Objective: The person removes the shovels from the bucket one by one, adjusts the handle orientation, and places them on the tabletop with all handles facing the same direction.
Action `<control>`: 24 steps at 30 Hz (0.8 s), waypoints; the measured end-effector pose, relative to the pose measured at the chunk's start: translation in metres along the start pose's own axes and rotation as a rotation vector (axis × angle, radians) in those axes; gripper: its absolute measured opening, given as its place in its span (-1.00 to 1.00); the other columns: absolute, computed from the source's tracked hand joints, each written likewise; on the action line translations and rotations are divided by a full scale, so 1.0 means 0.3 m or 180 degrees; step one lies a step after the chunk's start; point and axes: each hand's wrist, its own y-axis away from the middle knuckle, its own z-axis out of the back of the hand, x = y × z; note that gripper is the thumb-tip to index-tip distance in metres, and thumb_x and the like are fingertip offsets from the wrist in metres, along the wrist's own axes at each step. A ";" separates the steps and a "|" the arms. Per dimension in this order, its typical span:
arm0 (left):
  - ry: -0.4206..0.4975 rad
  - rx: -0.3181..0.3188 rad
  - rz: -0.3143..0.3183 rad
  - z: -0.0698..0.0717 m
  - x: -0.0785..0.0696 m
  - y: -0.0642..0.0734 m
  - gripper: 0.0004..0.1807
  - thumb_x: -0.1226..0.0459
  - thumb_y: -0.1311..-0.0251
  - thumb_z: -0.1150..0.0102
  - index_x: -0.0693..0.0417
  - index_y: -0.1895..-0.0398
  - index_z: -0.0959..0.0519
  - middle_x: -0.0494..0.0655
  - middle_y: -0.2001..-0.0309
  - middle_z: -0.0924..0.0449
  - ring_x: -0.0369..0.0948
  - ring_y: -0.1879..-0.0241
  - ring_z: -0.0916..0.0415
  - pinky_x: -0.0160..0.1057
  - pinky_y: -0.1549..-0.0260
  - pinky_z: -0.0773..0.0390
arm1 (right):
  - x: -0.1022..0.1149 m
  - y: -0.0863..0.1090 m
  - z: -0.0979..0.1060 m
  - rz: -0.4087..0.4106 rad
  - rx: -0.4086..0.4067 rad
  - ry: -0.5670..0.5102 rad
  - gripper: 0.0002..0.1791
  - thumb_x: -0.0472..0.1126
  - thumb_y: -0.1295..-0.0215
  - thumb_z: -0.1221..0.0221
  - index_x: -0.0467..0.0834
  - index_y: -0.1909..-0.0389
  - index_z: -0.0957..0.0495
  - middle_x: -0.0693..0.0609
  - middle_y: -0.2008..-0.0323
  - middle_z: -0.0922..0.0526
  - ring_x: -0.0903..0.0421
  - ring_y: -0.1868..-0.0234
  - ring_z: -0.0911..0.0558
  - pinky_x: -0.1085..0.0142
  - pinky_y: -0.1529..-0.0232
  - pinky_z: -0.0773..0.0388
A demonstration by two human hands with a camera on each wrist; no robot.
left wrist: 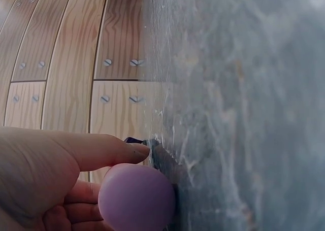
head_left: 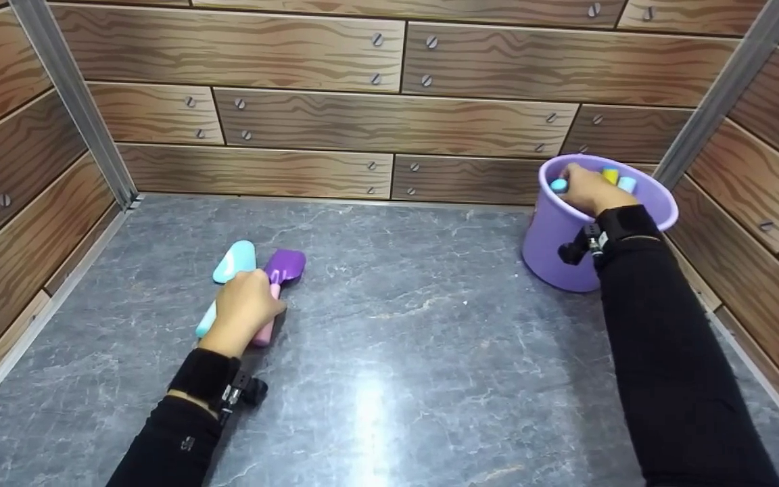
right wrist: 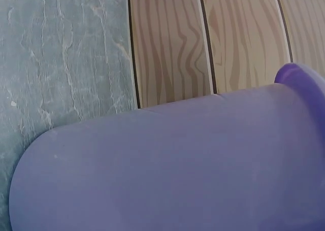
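My left hand (head_left: 244,304) grips the pink handle of a purple toy shovel (head_left: 286,264) lying on the grey floor. The thumb crosses over the handle, and the left wrist view shows its rounded end (left wrist: 137,198) beside curled fingers. Partly hidden under this hand is a light blue toy shovel (head_left: 235,262). At the right, my right hand (head_left: 589,189) reaches over the rim into a purple bucket (head_left: 555,240) and holds a blue handle (head_left: 558,185), whose lower part is hidden inside. In the right wrist view the bucket's side (right wrist: 167,165) fills much of the picture.
A yellow handle end (head_left: 610,176) and a pale blue one (head_left: 627,184) stick up inside the bucket. Wood-patterned walls (head_left: 308,122) enclose the grey marbled floor (head_left: 396,291) at the back and both sides. The bucket stands near the back right corner.
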 end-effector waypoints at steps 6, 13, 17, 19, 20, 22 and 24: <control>-0.0036 0.0006 0.0017 0.016 -0.023 0.016 -0.67 0.17 -0.21 -0.65 0.22 0.30 -0.70 0.22 0.22 -0.82 0.08 0.29 -0.75 0.19 0.28 -0.78 | 0.057 0.062 0.014 0.0178 -0.0171 0.0246 -0.73 -0.16 -0.54 -0.21 -0.31 -0.02 -0.58 -0.36 0.00 -0.69 -0.31 -0.05 -0.64 -0.15 -0.13 -0.59; 0.0036 0.0101 0.0105 0.082 -0.112 0.078 -0.68 0.20 -0.27 -0.62 0.27 0.25 -0.70 0.30 0.11 -0.85 0.10 0.22 -0.78 0.22 0.13 -0.83 | 0.123 0.137 0.081 -0.0160 -0.0354 0.0925 -0.78 -0.22 -0.33 -0.19 -0.30 0.35 -0.70 -0.56 -0.01 -0.78 -0.49 0.02 -0.77 -0.45 0.03 -0.76; 0.0017 0.0097 0.0096 0.086 -0.093 0.076 -0.69 0.19 -0.28 -0.62 0.23 0.29 -0.69 0.29 0.13 -0.85 0.09 0.24 -0.77 0.20 0.15 -0.83 | 0.065 0.081 0.054 -0.0359 -0.0285 0.1251 -0.56 -0.07 -0.47 -0.16 -0.39 0.15 -0.77 -0.66 -0.16 -0.74 -0.62 -0.15 -0.79 -0.64 -0.04 -0.73; -0.0016 0.0053 0.0043 0.046 -0.043 0.036 -0.67 0.16 -0.24 -0.63 0.18 0.35 -0.66 0.24 0.19 -0.83 0.06 0.28 -0.74 0.18 0.23 -0.81 | 0.034 0.053 0.045 -0.0511 -0.0106 0.1299 -0.39 0.08 -0.59 -0.10 -0.44 -0.02 -0.77 -0.67 -0.21 -0.71 -0.62 -0.20 -0.77 -0.63 -0.05 -0.73; -0.0025 0.0039 0.0017 0.029 -0.019 0.017 -0.66 0.14 -0.23 -0.64 0.17 0.36 -0.66 0.23 0.20 -0.82 0.07 0.29 -0.73 0.18 0.25 -0.80 | 0.022 0.045 0.040 -0.0581 -0.0044 0.1283 -0.32 0.14 -0.62 -0.08 -0.46 -0.08 -0.76 -0.68 -0.24 -0.69 -0.62 -0.23 -0.76 -0.63 -0.07 -0.71; -0.0036 -0.0025 -0.0041 -0.018 0.029 -0.026 -0.65 0.12 -0.17 -0.65 0.14 0.38 -0.65 0.19 0.25 -0.80 0.05 0.32 -0.71 0.17 0.32 -0.76 | 0.007 0.041 0.034 -0.0693 0.0032 0.1235 -0.25 0.17 -0.67 -0.02 -0.50 -0.17 -0.71 -0.71 -0.28 -0.65 -0.62 -0.26 -0.74 -0.62 -0.11 -0.69; -0.0031 -0.0016 -0.0020 -0.035 0.043 -0.045 -0.66 0.13 -0.17 -0.65 0.17 0.34 -0.68 0.21 0.23 -0.81 0.06 0.31 -0.72 0.19 0.31 -0.77 | 0.024 0.068 0.029 -0.0751 0.0007 0.1202 -0.31 0.05 -0.67 0.06 -0.55 -0.14 -0.67 -0.73 -0.26 -0.64 -0.61 -0.25 -0.74 -0.60 -0.16 -0.66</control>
